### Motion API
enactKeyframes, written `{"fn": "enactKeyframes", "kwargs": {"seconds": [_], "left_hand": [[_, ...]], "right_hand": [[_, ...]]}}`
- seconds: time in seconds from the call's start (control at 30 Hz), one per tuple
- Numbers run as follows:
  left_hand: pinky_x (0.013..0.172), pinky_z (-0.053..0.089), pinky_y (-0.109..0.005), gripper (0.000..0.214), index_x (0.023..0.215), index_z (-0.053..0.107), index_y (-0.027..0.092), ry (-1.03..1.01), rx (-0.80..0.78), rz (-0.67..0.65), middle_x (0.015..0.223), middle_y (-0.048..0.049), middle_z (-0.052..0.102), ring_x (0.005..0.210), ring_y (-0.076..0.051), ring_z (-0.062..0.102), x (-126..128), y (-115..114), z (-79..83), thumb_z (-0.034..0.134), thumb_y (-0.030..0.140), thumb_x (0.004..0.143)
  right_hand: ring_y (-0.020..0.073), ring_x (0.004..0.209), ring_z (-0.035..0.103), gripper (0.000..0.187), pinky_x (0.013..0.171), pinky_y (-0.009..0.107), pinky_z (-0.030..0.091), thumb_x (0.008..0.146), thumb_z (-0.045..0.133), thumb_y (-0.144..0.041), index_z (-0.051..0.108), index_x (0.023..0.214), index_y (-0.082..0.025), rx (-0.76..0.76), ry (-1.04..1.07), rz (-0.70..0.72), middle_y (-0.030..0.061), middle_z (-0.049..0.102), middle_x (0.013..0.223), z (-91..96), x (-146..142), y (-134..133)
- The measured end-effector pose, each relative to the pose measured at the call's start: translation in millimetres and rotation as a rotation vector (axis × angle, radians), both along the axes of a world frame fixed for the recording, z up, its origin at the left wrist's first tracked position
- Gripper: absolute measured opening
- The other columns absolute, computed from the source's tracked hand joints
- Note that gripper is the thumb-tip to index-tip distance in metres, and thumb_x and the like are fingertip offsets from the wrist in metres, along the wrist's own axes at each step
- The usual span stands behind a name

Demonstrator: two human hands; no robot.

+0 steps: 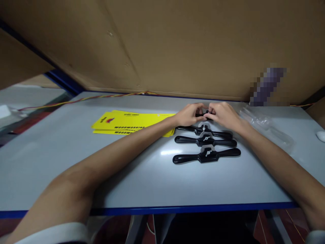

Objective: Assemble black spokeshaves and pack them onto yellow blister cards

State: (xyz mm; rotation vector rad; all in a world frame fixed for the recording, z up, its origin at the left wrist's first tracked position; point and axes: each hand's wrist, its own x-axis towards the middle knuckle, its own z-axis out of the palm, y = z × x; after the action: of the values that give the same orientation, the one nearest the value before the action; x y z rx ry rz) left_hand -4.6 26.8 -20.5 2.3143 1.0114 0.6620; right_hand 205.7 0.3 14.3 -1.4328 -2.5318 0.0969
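Note:
At the back of the row, my left hand (188, 115) and my right hand (224, 114) are both closed around the middle of a black spokeshave (200, 115). My fingers cover most of it. Three more black spokeshaves lie in a row on the table towards me: one just below my hands (218, 134), a middle one (188, 139) and a near one (186, 158). Each shows a pale metal blade and a small silver thumbscrew at its centre. Yellow printed cards (124, 120) lie stacked left of them, partly under my left forearm.
Clear plastic packaging (269, 127) lies right of my right hand. A tan board wall (162, 51) rises behind the grey table (142, 189), with a red and yellow cable (101, 97) along its foot. A white object (321, 136) sits at the right edge.

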Motion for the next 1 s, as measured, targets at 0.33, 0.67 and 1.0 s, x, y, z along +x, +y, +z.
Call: {"fn": "enactKeyframes", "kwargs": {"seconds": [0.33,0.67,1.0], "left_hand": [[0.072,0.044,-0.029,0.044,0.118,0.068,0.015,0.02,0.022,0.011,0.086,-0.0013,0.064,0.074,-0.016,0.056,-2.1,2.8,-4.3,0.071,0.044,0.085],[0.071,0.042,-0.029,0.036,0.11,0.067,0.015,0.034,0.024,0.018,0.086,-0.0019,0.065,0.074,-0.016,0.056,0.8,1.1,-2.2,0.071,0.041,0.086],[0.074,0.045,-0.03,0.046,0.119,0.059,0.017,-0.024,0.015,0.022,0.088,-0.0016,0.064,0.075,-0.017,0.057,1.2,-1.0,-3.0,0.075,0.042,0.083]], "right_hand": [[0.0239,0.084,0.066,0.03,0.069,0.033,0.034,0.108,0.051,-0.036,0.075,0.103,-0.019,-0.105,-0.016,-0.126,0.0115,0.078,0.096,7.2,-7.1,-3.7],[0.0291,0.09,0.071,0.035,0.069,0.036,0.03,0.112,0.04,-0.029,0.073,0.117,-0.017,-0.024,-0.248,0.004,0.0177,0.079,0.108,15.9,-1.2,-6.8],[0.0189,0.069,0.055,0.038,0.069,0.034,0.032,0.107,0.043,-0.031,0.071,0.085,-0.018,-0.162,-0.096,0.082,0.0077,0.071,0.078,10.1,11.0,2.2]]}}
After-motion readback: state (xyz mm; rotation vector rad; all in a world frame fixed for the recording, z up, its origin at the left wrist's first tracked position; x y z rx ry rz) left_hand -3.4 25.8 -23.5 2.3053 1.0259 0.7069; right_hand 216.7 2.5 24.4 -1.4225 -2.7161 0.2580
